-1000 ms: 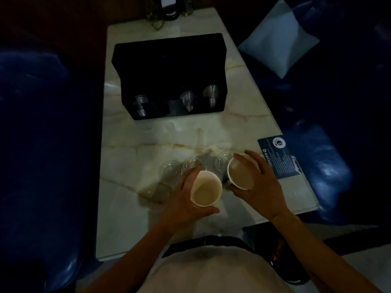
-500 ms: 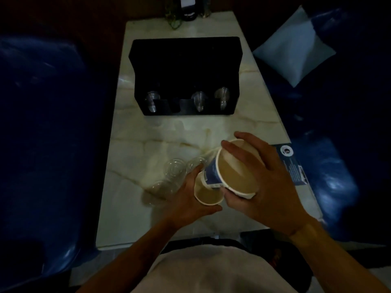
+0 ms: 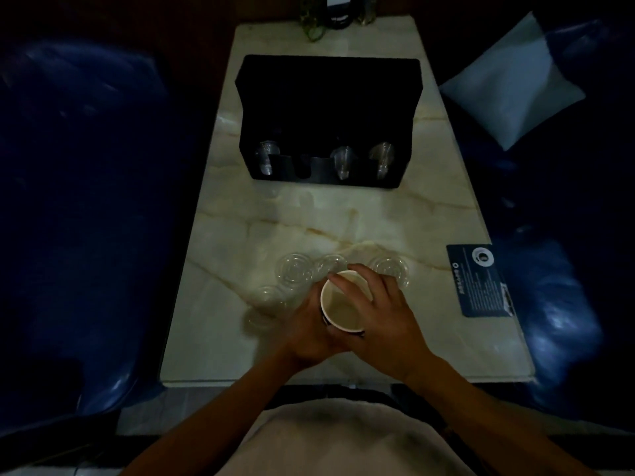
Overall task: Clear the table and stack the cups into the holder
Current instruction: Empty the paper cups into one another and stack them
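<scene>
Two paper cups [image 3: 343, 309] are nested one inside the other near the table's front edge; only the upper cup's pale inside shows. My left hand [image 3: 309, 333] wraps the stack from the left and below. My right hand [image 3: 381, 316] grips the upper cup's rim and right side. Several clear plastic cups [image 3: 295, 271] stand on the marble table [image 3: 343, 214] just behind and left of my hands, one more clear cup [image 3: 391, 269] to the right. The black cup holder [image 3: 326, 108] stands farther back, with clear cups in three of its front slots.
A dark blue card [image 3: 479, 281] lies at the table's right edge. Blue padded seats flank the table on both sides, with a pale cushion [image 3: 512, 94] on the right seat. Bottles stand at the table's far end [image 3: 319, 18].
My right hand lifted its paper cup, carried it left and pushed it down into the cup held by my left hand. The two cups now sit nested.
</scene>
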### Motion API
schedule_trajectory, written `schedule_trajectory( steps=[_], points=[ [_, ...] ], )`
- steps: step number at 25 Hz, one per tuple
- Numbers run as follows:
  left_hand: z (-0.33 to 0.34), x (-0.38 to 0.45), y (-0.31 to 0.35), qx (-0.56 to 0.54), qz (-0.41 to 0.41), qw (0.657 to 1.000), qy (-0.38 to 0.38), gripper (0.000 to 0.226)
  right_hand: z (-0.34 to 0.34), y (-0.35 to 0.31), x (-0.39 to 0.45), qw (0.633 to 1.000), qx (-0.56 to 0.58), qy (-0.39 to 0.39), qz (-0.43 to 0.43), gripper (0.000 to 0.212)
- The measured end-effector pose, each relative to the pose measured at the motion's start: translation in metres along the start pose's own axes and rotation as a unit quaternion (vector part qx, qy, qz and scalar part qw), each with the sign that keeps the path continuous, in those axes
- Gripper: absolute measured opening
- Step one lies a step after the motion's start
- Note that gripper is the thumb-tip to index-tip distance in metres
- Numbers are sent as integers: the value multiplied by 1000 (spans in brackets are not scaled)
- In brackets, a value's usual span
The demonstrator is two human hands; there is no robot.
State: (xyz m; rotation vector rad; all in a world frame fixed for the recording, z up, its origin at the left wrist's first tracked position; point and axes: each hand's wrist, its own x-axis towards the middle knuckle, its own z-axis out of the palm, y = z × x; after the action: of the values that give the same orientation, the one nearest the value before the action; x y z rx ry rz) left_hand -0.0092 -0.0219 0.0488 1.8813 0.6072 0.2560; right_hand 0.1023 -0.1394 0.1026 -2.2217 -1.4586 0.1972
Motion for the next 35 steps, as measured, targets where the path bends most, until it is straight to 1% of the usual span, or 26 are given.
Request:
schedule_trajectory(
  steps=[4, 8, 11, 14, 16, 17, 18, 20, 21, 23, 25, 26, 28, 29, 31, 32, 34, 35],
  points=[
    [3, -3, 0, -15, 28, 999, 23, 100, 8, 7, 0, 1000, 8, -31, -3, 72],
    [8, -6, 1, -20, 30, 998, 46, 89, 16, 9, -1, 999, 29, -32, 14, 75],
    [12, -6, 0, -4, 32, 998, 56, 91, 19, 10, 1, 998, 45, -37, 28, 77],
    [14, -3, -3, -10, -5, 999, 40, 91, 16, 17, 8, 994, 70, -51, 67, 79],
    [13, 2, 0, -18, -34, 998, 41, 83, 10, 27, 18, 984, 132, -48, 106, 80],
    [11, 5, 1, -6, -41, 998, 49, 79, 5, 33, 24, 974, 186, -39, 125, 79],
    [9, 8, 1, -17, -49, 997, 53, 74, 1, 39, 29, 959, 245, -25, 142, 77],
    [-3, 14, 2, -14, -82, 995, 51, 64, -7, 50, 41, 924, 337, 2, 179, 70],
    [-11, 18, 1, -13, -97, 994, 51, 59, -11, 55, 47, 904, 377, 5, 200, 65],
    [-26, 24, 1, -17, -114, 991, 70, 47, -18, 60, 58, 851, 470, 3, 234, 56],
    [-41, 29, 3, -83, -132, 983, 95, 40, -25, 61, 69, 798, 544, 1, 259, 55],
    [-48, 31, 5, -134, -141, 976, 101, 40, -25, 60, 75, 781, 564, 1, 268, 59],
    [-57, 35, 8, -229, -157, 954, 116, 48, -21, 59, 84, 760, 588, -2, 277, 65],
    [-60, 38, 10, -279, -171, 935, 134, 54, -17, 57, 89, 747, 601, -1, 284, 66],
    [-65, 48, 13, -375, -201, 886, 182, 65, -6, 53, 98, 710, 634, 4, 306, 64],
    [-68, 53, 14, -412, -208, 863, 206, 70, -1, 50, 103, 697, 643, 4, 316, 62],
    [-74, 64, 13, -445, -214, 833, 249, 76, 9, 47, 113, 695, 639, -14, 329, 60],
    [-78, 68, 13, -448, -209, 828, 265, 76, 13, 45, 117, 701, 633, -33, 327, 61]
  ],
)
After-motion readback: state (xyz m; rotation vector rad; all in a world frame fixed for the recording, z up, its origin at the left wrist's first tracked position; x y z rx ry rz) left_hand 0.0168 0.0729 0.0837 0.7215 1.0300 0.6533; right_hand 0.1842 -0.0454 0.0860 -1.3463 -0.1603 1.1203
